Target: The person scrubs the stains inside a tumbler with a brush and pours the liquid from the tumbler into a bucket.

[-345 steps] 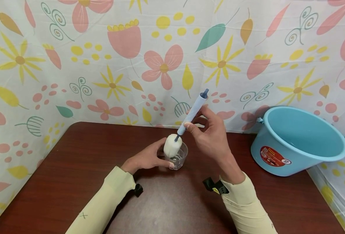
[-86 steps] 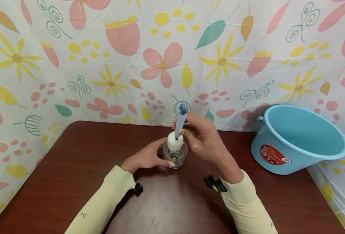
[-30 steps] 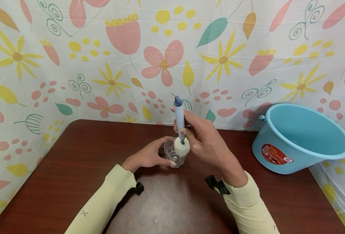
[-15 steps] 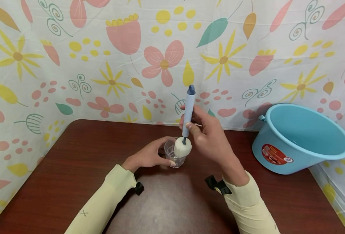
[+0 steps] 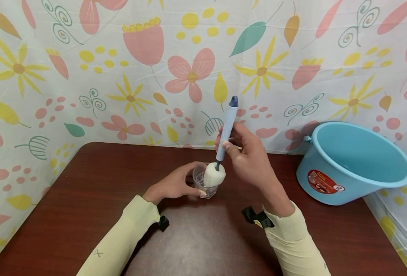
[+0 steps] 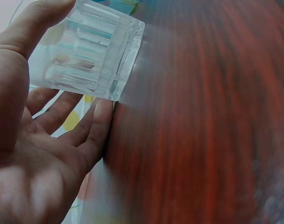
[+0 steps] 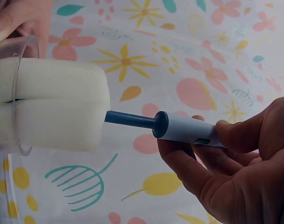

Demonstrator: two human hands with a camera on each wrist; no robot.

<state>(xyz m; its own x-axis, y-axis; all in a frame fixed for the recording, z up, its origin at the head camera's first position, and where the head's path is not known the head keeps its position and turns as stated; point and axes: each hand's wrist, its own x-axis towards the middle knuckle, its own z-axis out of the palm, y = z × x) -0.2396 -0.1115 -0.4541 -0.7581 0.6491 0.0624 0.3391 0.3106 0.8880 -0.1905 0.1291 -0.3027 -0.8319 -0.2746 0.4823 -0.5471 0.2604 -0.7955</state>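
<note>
My left hand (image 5: 172, 183) holds a clear plastic-looking cup (image 6: 86, 51) near the middle of the table, thumb on the near side and fingers round the far side. A sponge cup brush (image 5: 227, 128) is in my right hand (image 5: 253, 155), its pale blue handle pinched between thumb and fingers. Its white sponge head (image 7: 62, 105) sits partly inside the cup, against the right side of the rim. The handle leans up to the right, with a dark blue loop on top. In the right wrist view, a blue stem joins handle and sponge.
A light blue bucket (image 5: 327, 157) with a red label stands at the right of the dark brown wooden table (image 5: 96, 191). Behind the table hangs a flower-patterned cloth (image 5: 120, 76). Black wrist straps (image 5: 257, 217) show at the cream sleeves.
The brush has tilted and turned in the cup; its handle leans farther right and stands higher than a second ago. The sponge has shifted slightly. My left hand keeps the cup in place.
</note>
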